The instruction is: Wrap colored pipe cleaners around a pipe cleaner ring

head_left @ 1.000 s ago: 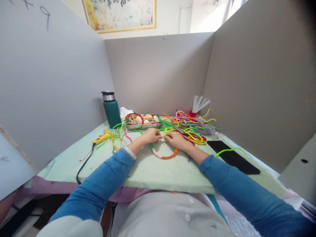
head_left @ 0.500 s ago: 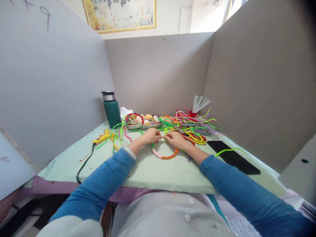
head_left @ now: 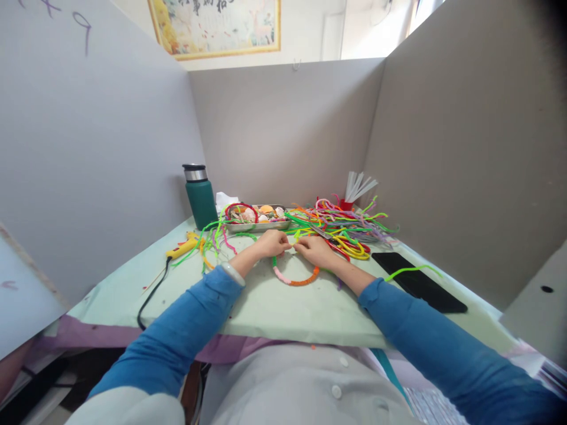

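Note:
A ring of pipe cleaners (head_left: 296, 278), pink on the left and orange on the right, lies on the pale green table cover (head_left: 266, 307). My left hand (head_left: 271, 242) pinches the ring's top at its left side. My right hand (head_left: 313, 248) pinches the top at its right side. The two sets of fingertips almost meet over a short yellow-green stretch between them. Behind the hands lies a tangled heap of coloured pipe cleaners (head_left: 349, 227).
A green flask (head_left: 200, 197) stands at the back left, a metal tray (head_left: 256, 217) of small pieces beside it. A yellow glue gun (head_left: 182, 247) with a black cord lies left. A black phone (head_left: 419, 281) lies right. A red cup (head_left: 346, 204) holds white sticks. Grey partition walls enclose the desk.

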Demonstrator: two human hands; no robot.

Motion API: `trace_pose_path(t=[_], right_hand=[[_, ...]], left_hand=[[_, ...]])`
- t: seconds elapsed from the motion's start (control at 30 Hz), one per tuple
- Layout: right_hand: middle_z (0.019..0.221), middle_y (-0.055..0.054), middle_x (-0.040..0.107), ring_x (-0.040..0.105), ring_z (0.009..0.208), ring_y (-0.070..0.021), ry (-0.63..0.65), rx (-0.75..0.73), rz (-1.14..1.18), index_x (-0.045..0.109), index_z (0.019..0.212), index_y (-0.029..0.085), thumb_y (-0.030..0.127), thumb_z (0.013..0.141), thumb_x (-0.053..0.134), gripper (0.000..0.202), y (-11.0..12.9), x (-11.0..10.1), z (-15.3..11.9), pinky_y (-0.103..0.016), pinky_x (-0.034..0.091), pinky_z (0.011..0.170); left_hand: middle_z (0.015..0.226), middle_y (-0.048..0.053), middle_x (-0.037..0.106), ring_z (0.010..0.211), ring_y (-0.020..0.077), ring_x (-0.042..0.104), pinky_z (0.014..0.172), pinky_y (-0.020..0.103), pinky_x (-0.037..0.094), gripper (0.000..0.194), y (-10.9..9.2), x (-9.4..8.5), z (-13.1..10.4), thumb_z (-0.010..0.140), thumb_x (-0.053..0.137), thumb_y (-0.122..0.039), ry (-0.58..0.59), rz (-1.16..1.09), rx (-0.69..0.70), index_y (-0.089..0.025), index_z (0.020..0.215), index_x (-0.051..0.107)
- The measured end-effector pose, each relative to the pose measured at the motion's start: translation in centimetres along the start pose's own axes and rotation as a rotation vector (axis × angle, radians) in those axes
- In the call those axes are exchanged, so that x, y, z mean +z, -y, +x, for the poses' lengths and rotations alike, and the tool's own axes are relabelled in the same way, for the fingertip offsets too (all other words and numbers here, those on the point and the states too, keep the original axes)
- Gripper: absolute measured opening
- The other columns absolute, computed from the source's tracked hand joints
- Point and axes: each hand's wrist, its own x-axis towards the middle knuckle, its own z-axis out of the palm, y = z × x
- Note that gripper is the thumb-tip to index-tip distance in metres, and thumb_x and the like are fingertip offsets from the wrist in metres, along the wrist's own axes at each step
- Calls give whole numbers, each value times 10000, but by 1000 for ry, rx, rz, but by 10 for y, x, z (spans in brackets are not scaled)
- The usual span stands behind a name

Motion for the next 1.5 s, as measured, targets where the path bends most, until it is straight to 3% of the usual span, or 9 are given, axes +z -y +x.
trace_pose_path(t=[1.5], right_hand=[[699,-30,634,501,616,-117,20,2,-9,640,724,157,339,836,400,321,2,-2,-1,-218,269,534]], left_hand=[[598,23,643,556,121,549,544,192,379,281,4,3,1,758,479,-381,23,-3,23,-133,752,612]])
